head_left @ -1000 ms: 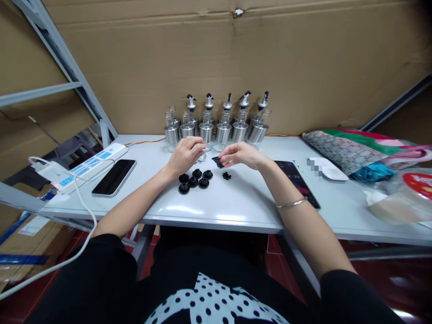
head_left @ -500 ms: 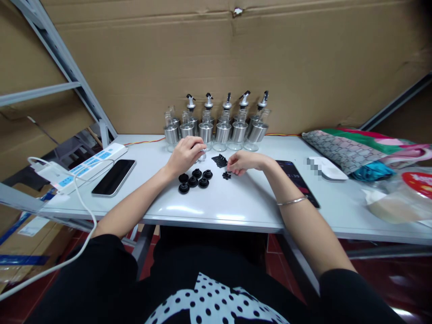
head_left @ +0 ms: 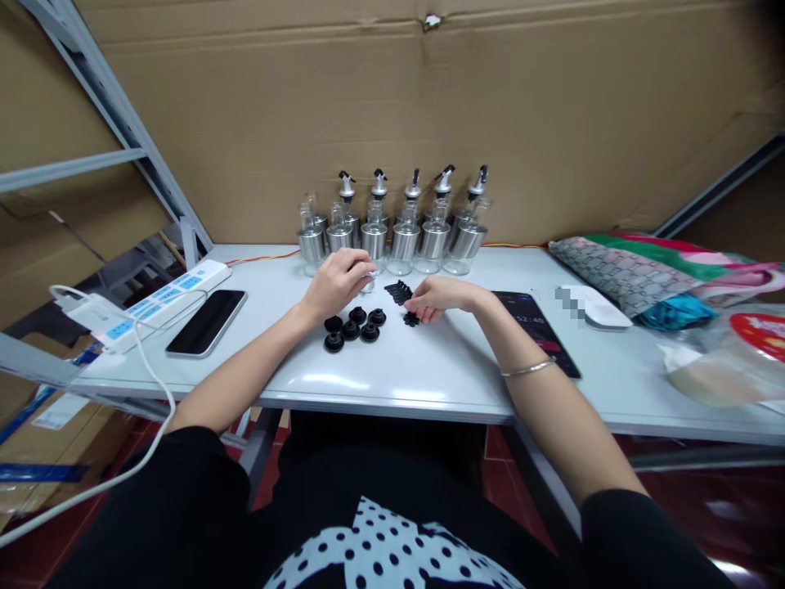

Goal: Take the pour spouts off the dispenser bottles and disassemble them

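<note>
My left hand (head_left: 334, 282) is closed around a small silver and clear spout piece (head_left: 369, 282), held just above the white table (head_left: 429, 368). My right hand (head_left: 438, 296) rests on the table with its fingertips on a cluster of tiny black parts (head_left: 410, 319). A pile of small black pieces (head_left: 398, 291) lies between the two hands. Several black round stoppers (head_left: 354, 326) sit grouped in front of my left hand. Behind stand several glass and steel dispenser bottles (head_left: 405, 233), some with spouts fitted.
A black phone (head_left: 207, 322) and a white power strip (head_left: 153, 304) lie at the left, another phone (head_left: 536, 327) by my right forearm. A white mouse (head_left: 596, 309), patterned cloth bags (head_left: 638, 274) and plastic packaging (head_left: 724, 360) are at the right. A cardboard wall stands behind.
My right hand has come down from holding black pieces above the table; the pieces now lie in a pile and its fingertips touch the tiny black parts. The left hand has stayed still.
</note>
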The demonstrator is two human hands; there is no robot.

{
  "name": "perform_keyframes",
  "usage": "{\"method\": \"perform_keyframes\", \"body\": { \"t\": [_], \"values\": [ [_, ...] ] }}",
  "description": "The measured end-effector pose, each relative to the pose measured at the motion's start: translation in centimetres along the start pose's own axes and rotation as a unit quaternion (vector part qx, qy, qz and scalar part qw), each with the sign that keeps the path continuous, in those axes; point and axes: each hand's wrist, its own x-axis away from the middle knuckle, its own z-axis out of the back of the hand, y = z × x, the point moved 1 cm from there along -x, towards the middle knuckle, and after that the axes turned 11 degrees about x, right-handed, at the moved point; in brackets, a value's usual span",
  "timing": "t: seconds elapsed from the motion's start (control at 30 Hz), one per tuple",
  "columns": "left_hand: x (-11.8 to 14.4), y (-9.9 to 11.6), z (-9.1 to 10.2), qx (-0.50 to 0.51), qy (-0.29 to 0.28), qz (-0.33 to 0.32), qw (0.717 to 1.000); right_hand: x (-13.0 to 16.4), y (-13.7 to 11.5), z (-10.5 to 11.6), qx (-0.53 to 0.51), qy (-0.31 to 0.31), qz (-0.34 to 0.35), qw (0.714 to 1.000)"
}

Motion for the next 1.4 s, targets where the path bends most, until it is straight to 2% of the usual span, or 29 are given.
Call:
{"method": "perform_keyframes", "body": {
  "t": [0.13, 0.3, 0.53, 0.7, 0.9, 1.4],
  "values": [
    [0.0, 0.0, 0.0, 0.011, -0.011, 0.016, 1.000, 0.3, -0.5, -0.3, 0.046, 0.006, 0.012, 0.999],
    [0.0, 0.1, 0.1, 0.006, -0.001, 0.001, 1.000, 0.3, -0.5, -0.2, 0.059, 0.002, 0.011, 0.998],
    [-0.1, 0.2, 0.1, 0.007, -0.002, 0.002, 1.000, -0.1, -0.5, -0.4, 0.118, 0.008, 0.053, 0.992],
    [-0.2, 0.3, 0.2, -0.010, 0.011, -0.019, 1.000, 0.0, -0.4, -0.3, 0.158, 0.003, 0.063, 0.985],
    [-0.2, 0.3, 0.2, 0.001, 0.010, -0.010, 1.000, -0.3, -0.1, -0.2, 0.202, 0.002, 0.080, 0.976],
    [-0.2, 0.5, 0.2, -0.013, 0.011, -0.025, 1.000, -0.6, 0.7, 0.4, 0.249, -0.011, 0.077, 0.965]
  ]
}}
